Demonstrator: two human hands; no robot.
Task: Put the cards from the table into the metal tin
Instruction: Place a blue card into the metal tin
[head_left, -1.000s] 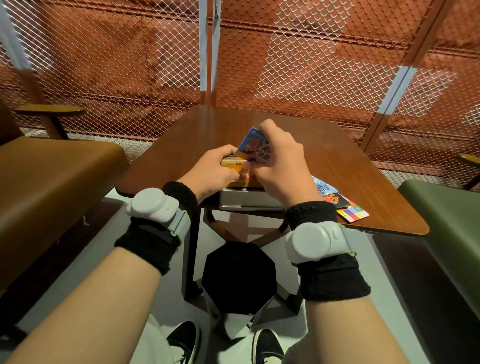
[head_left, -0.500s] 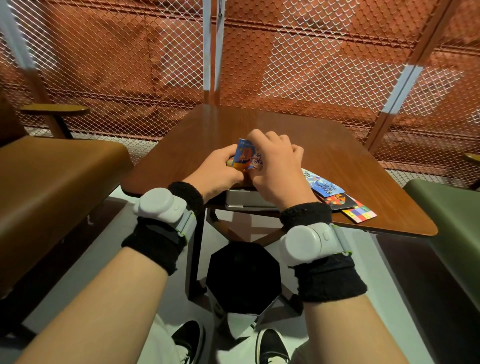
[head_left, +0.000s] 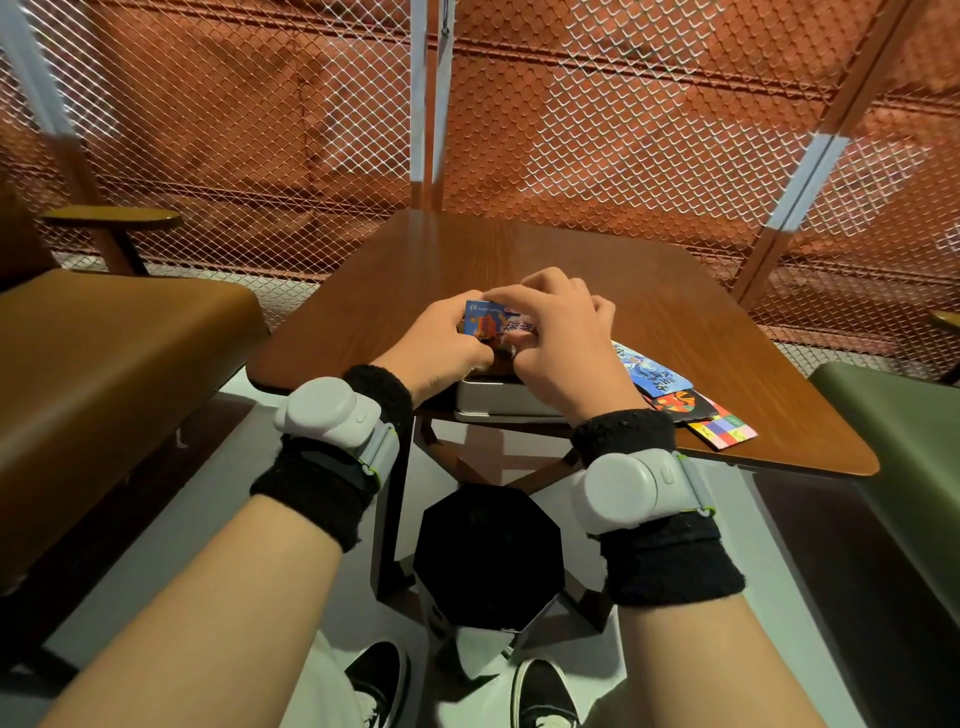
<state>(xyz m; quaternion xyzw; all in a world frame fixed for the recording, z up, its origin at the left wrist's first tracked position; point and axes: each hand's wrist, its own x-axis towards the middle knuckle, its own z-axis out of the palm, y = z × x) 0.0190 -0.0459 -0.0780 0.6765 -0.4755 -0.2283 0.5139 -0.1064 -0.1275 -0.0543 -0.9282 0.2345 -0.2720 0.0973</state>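
Both hands over metal tin (head_left: 498, 397) at near bench (head_left: 519, 249) edge. Left hand (head_left: 441, 345) and right hand (head_left: 558, 345) fingers pinch blue card (head_left: 493, 325) above tin. Remaining cards (head_left: 675, 395) fanned right of tin. Risk: tilted card catches rim, slides off edge; tin may get nudged off.

Single head-worn wide-angle view, looking forward and down from above the person's lap, close to both forearms. Table (head_left: 519, 270) sits at 12 o'clock with mesh fence (head_left: 623, 130) beyond it; shoes (head_left: 540, 691) at 6 o'clock. No second view, so nothing is shared.
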